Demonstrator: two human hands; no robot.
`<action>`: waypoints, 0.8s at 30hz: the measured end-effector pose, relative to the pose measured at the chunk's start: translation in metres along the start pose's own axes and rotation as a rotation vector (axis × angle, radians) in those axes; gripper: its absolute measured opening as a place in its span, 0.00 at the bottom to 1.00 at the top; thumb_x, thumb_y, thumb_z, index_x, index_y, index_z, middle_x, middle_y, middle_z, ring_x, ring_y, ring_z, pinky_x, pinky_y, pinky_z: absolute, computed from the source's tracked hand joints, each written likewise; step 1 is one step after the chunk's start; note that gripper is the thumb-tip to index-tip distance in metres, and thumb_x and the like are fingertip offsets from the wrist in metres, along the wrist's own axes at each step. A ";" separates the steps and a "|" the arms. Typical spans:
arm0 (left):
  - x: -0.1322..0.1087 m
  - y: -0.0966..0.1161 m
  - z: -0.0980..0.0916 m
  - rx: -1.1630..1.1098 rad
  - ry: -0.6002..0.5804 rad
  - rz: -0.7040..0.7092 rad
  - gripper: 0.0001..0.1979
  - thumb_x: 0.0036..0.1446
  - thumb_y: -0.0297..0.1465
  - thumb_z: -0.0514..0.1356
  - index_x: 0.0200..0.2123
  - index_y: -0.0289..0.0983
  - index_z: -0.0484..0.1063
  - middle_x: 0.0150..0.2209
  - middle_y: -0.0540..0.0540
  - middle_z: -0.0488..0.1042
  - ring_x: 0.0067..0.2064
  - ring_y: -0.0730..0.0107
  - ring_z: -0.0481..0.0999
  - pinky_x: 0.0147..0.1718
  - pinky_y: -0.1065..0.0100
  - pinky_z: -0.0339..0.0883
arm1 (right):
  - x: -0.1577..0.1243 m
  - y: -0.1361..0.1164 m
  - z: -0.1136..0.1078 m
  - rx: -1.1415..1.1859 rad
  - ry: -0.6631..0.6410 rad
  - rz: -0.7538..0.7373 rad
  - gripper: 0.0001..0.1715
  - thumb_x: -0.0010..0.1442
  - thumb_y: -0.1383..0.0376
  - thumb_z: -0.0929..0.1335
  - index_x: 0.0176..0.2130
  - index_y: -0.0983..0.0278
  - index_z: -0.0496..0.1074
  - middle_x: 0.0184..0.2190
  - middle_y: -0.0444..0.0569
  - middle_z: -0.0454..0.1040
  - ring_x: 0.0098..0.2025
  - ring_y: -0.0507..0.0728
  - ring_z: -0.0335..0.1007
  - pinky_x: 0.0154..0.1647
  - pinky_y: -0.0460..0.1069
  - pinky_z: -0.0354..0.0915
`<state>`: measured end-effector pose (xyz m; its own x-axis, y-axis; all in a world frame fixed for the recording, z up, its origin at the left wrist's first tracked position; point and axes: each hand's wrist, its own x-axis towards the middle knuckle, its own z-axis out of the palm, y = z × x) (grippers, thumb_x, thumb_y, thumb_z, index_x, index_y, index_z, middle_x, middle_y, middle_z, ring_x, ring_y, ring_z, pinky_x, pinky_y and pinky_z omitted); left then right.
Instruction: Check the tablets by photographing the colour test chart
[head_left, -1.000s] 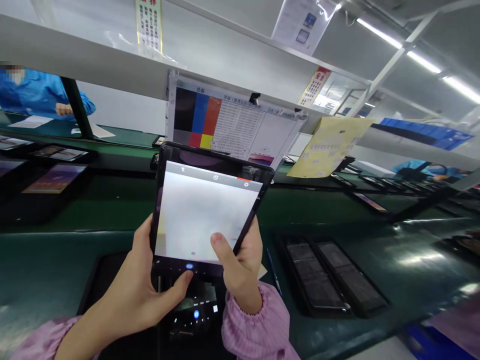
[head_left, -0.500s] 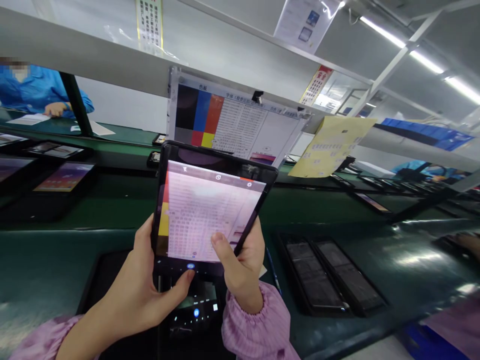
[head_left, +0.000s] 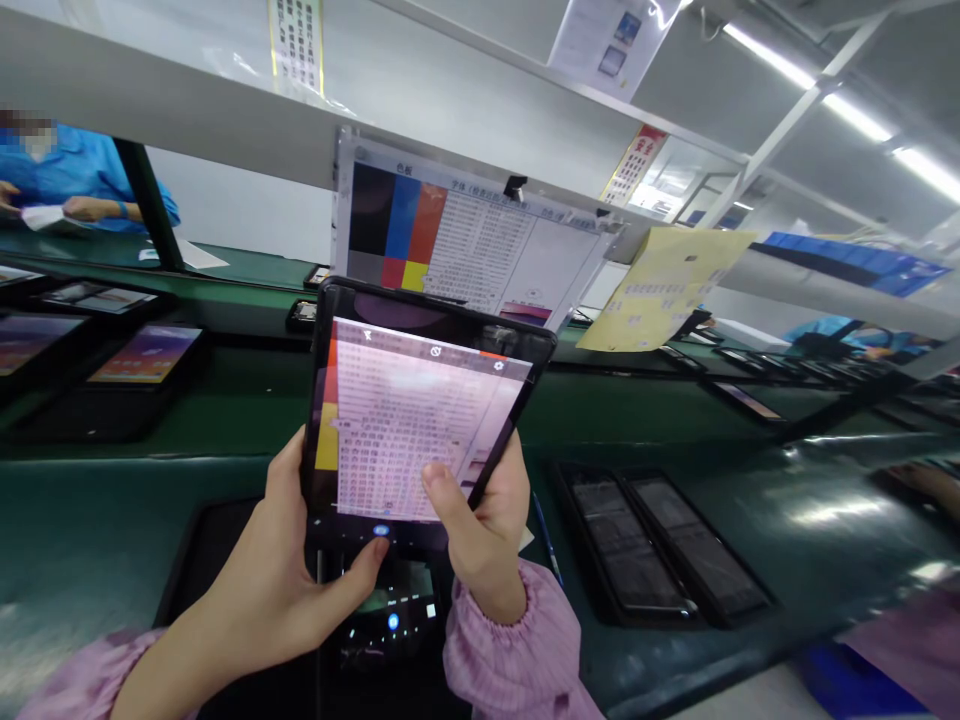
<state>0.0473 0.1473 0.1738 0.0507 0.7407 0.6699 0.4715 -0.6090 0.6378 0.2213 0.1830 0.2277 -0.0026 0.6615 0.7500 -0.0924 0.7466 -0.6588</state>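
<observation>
Tablet raised in both hands above a green desk (head_left: 112, 520), aimed at a colour chart.

Held upright and tilted back so the rear camera faces the colour chart (head_left: 457, 240) clipped under the shelf (head_left: 187, 120); chart's text and yellow patch showing on the tablet (head_left: 412, 420) screen, where a second ago only blank white. Left hand (head_left: 270, 590) wrapped on the lower left edge, thumb at the shutter button; right hand (head_left: 480, 530) closed on the lower right edge, thumb on the glass. Another lit device beneath, two dark trays (head_left: 660, 545) right.
</observation>
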 end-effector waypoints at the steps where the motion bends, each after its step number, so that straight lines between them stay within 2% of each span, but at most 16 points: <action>1: 0.000 0.000 0.000 -0.001 0.001 -0.001 0.52 0.61 0.32 0.68 0.77 0.40 0.37 0.63 0.33 0.73 0.62 0.49 0.78 0.54 0.54 0.80 | 0.000 0.000 0.000 -0.001 0.000 0.005 0.20 0.66 0.69 0.70 0.56 0.55 0.74 0.49 0.46 0.82 0.46 0.56 0.81 0.49 0.52 0.80; 7: -0.001 0.001 -0.001 0.002 -0.005 0.007 0.52 0.61 0.32 0.68 0.77 0.41 0.37 0.64 0.32 0.72 0.62 0.47 0.78 0.54 0.52 0.80 | -0.002 -0.001 -0.001 -0.059 0.028 0.053 0.20 0.67 0.63 0.72 0.57 0.56 0.74 0.47 0.49 0.82 0.47 0.60 0.81 0.47 0.56 0.81; 13: -0.001 0.000 0.001 0.009 0.001 -0.009 0.52 0.61 0.33 0.68 0.77 0.41 0.37 0.64 0.31 0.70 0.63 0.47 0.77 0.54 0.51 0.80 | -0.003 0.000 -0.001 -0.052 0.022 0.048 0.20 0.67 0.64 0.71 0.58 0.55 0.73 0.48 0.49 0.82 0.47 0.60 0.81 0.47 0.56 0.81; 18: 0.001 0.002 0.001 0.006 -0.002 0.002 0.51 0.62 0.32 0.67 0.77 0.40 0.37 0.63 0.33 0.72 0.61 0.51 0.78 0.55 0.55 0.80 | -0.002 0.001 -0.001 -0.009 -0.005 0.030 0.21 0.68 0.64 0.71 0.59 0.54 0.73 0.49 0.49 0.82 0.48 0.60 0.81 0.49 0.56 0.80; 24: 0.001 0.002 0.000 0.002 -0.002 -0.004 0.51 0.62 0.31 0.67 0.77 0.39 0.37 0.63 0.33 0.71 0.62 0.52 0.78 0.54 0.57 0.80 | -0.003 0.003 -0.002 -0.049 0.026 0.049 0.19 0.68 0.62 0.72 0.57 0.56 0.73 0.49 0.50 0.81 0.49 0.61 0.81 0.49 0.57 0.80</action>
<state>0.0486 0.1467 0.1758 0.0506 0.7438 0.6665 0.4738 -0.6054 0.6396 0.2230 0.1827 0.2233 0.0198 0.6982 0.7156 -0.0437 0.7157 -0.6971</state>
